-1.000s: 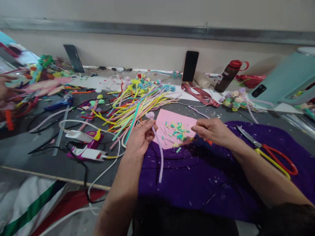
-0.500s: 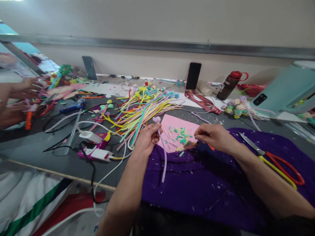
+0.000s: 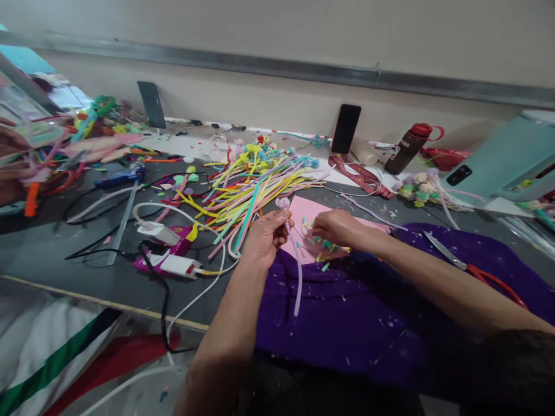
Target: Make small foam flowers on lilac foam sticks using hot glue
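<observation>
My left hand (image 3: 265, 238) is closed, pinching a lavender pipe-cleaner flower (image 3: 298, 277) just under its curled head, so the stem hangs down over the purple cloth (image 3: 329, 329). Over a pink sheet of paper (image 3: 303, 207) is my right hand (image 3: 338, 227), its fingertips bunched at a scatter of short green, yellow and lavender clippings (image 3: 327, 247). Whatever those fingers hold, if anything, is hidden. Scissors (image 3: 446, 251) with a red handle lie on the cloth at the right, partly behind my right forearm.
A heap of colourful pipe cleaners (image 3: 251, 196) lies left of the paper. Chargers (image 3: 171, 263) with cables and a blue glue gun (image 3: 124, 178) are further left. A co-worker's hand (image 3: 11, 173) works at the left edge. A phone (image 3: 346, 128) and a bottle (image 3: 407, 149) stand behind.
My right hand has moved left, from the paper's right edge to over the clippings. My left hand still holds the flower. The view has shifted slightly.
</observation>
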Action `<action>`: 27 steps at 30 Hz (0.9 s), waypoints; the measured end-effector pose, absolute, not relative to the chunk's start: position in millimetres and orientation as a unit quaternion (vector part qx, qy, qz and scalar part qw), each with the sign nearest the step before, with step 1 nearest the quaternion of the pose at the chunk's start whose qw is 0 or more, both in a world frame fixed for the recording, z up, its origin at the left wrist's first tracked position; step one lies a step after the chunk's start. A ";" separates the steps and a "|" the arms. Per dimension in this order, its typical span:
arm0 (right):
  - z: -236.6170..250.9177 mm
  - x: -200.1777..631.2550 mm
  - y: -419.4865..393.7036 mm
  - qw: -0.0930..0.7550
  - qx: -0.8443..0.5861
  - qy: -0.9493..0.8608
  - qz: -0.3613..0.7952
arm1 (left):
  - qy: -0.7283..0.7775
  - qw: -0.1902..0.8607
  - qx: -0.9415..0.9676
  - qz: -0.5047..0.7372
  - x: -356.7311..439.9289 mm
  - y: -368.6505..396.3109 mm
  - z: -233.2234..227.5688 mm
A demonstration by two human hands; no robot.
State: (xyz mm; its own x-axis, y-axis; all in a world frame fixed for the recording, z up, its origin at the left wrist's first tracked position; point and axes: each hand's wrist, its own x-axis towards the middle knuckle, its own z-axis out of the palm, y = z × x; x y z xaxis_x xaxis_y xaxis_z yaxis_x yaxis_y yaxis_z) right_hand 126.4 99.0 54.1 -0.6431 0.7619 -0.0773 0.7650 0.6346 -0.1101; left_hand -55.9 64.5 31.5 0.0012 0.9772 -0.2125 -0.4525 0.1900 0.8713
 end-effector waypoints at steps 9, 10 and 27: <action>45.7 109.2 106.6 0.021 0.379 0.924 -0.042 | 0.417 0.648 0.305 0.559 -56.4 65.3 32.7; 45.0 108.8 106.3 0.027 0.377 0.925 -0.035 | 0.415 0.650 0.305 0.558 -56.4 65.2 32.7; 45.6 122.4 64.0 0.056 0.273 0.960 -0.033 | 0.397 0.644 0.304 0.579 -60.4 66.2 34.4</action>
